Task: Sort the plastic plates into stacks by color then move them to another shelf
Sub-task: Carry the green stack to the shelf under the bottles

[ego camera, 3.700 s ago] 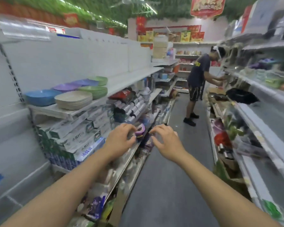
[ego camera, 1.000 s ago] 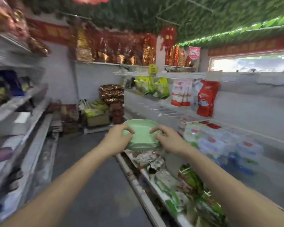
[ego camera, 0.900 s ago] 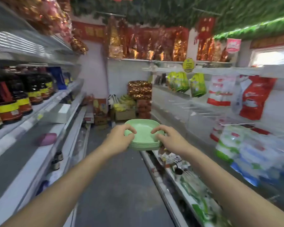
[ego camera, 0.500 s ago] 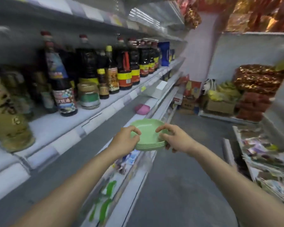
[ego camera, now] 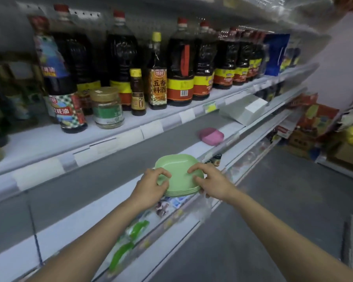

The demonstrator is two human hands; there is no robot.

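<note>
I hold a stack of several light green plastic plates [ego camera: 178, 170] in front of me, level, at the height of the middle shelf's front edge. My left hand [ego camera: 151, 187] grips the stack's left rim, thumb on top. My right hand [ego camera: 211, 183] grips the right rim the same way. A small pink stack of plates [ego camera: 211, 135] lies on the grey middle shelf [ego camera: 102, 165] farther along to the right.
The shelf above carries dark sauce bottles [ego camera: 179, 64], a jar [ego camera: 107, 107] and a blue bag [ego camera: 275, 54]. A white box [ego camera: 245, 108] sits on the middle shelf beyond the pink stack. Lower shelves hold small packets. Grey aisle floor [ego camera: 273, 200] lies to my right, with cartons at its end.
I have turned left from the aisle's end to face the bottle shelving. The green stack stays gripped in both hands and is now nearer the middle shelf.
</note>
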